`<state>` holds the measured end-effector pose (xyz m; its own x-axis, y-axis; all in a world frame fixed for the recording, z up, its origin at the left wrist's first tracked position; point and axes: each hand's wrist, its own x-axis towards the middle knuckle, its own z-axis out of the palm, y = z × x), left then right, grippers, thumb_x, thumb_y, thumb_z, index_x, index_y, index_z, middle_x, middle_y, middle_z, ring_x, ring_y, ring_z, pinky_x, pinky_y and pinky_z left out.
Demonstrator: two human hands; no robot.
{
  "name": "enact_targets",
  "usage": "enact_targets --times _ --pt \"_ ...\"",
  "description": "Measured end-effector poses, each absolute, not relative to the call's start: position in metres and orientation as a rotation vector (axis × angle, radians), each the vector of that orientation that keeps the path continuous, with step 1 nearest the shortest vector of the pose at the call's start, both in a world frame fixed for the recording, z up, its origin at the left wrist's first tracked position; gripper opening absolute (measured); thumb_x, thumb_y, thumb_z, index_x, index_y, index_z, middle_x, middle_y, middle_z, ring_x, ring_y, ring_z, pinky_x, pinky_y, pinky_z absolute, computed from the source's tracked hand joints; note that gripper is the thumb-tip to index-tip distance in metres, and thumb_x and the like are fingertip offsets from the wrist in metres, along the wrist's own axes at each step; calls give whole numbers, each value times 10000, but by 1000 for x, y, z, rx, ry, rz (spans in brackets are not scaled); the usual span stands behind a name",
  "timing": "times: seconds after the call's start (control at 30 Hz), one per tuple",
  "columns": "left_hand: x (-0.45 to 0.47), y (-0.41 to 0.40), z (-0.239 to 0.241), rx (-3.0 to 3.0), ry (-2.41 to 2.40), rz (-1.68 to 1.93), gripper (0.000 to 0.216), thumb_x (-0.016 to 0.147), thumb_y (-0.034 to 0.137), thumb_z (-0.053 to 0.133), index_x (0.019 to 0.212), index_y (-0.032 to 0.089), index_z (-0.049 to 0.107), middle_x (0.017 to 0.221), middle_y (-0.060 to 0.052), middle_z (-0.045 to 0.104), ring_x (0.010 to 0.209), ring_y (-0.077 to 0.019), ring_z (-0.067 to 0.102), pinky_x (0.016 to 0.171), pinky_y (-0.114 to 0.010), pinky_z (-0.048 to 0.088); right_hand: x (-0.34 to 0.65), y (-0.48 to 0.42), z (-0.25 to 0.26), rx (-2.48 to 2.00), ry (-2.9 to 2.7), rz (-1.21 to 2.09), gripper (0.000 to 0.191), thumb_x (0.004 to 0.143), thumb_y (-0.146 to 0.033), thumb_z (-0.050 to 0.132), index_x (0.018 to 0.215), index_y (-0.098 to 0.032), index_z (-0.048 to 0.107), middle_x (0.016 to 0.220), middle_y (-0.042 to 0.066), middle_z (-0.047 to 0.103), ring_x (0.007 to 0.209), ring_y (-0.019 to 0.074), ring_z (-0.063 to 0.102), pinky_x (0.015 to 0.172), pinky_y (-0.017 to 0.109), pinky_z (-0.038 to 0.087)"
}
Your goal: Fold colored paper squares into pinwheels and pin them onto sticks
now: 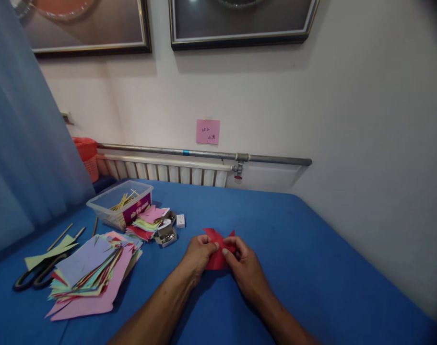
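A red paper piece with pointed flaps lies on the blue table near its middle. My left hand pinches its left side with thumb and fingers. My right hand pinches its right side, thumb on top. Both hands are closed on the paper and partly cover it.
A fanned stack of coloured paper sheets lies at the left, with black-handled scissors beside it. Behind stand a clear plastic box with sticks, a smaller paper pile, an open box of staples and a small white box.
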<state>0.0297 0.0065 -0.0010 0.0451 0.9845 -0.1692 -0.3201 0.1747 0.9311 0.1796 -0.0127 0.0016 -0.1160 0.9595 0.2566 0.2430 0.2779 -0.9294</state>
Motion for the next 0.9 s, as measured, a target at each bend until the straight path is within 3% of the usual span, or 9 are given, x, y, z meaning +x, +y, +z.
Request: enact_targets --times 0.07,0.13,0.23,0.3,0.37,0.47,0.57,0.7,0.9 --pt "29 6 0 839 1010 1201 275 543 308 830 700 152 667 597 -5 647 518 -119 554 539 -243 400 179 -11 -2 -1100 -1494 992 358 874 -361 642 1215 -256 670 1178 73 738 1029 242 700 903 383 544" --pt "29 6 1 821 998 1198 291 534 309 842 715 147 681 608 -16 668 525 -128 573 555 -249 420 177 -10 -5 -1051 -1400 1097 563 856 -374 664 1400 -269 562 1224 88 726 1052 248 709 923 407 560" --pt "29 6 2 794 979 1203 291 531 301 850 714 143 688 615 -24 686 526 -130 579 560 -248 429 175 -6 -10 -1010 -1263 1210 818 821 -430 708 1549 -261 377 1058 69 753 889 239 733 824 400 587" --pt "29 5 4 774 969 1203 284 534 294 848 717 140 696 620 -26 694 524 -127 578 562 -246 432 176 -3 -13 -1011 -1187 1230 894 792 -479 745 1558 -247 346 939 43 751 788 235 726 758 387 582" --pt "29 5 5 756 966 1204 272 533 286 841 706 135 697 613 -27 695 515 -122 570 559 -244 431 178 0 -15 -1012 -1144 1253 851 770 -520 778 1491 -233 427 870 32 746 757 239 723 750 387 575" --pt "28 4 6 723 966 1221 251 528 271 835 676 138 681 592 -24 685 505 -119 560 544 -241 417 179 1 -15 -994 -1130 1305 612 755 -592 790 1210 -221 617 836 48 751 776 251 730 791 400 575" --pt "26 5 6 680 954 1235 253 529 263 836 678 146 669 597 -30 688 533 -139 586 559 -250 433 177 -2 -12 -963 -1127 1321 487 782 -652 748 1008 -230 656 848 65 760 814 265 736 801 409 577" --pt "25 5 6 662 938 1246 268 542 256 850 664 163 630 597 -18 679 523 -130 572 562 -251 434 173 -10 -5 -877 -1098 1382 445 814 -640 738 993 -242 650 954 83 776 899 273 740 799 396 575" --pt "28 0 12 682 891 1202 240 519 230 835 638 163 638 587 -7 667 512 -120 549 551 -250 418 171 -12 -7 -897 -1148 1387 505 749 -685 786 929 -242 625 930 77 770 894 281 732 810 400 575"
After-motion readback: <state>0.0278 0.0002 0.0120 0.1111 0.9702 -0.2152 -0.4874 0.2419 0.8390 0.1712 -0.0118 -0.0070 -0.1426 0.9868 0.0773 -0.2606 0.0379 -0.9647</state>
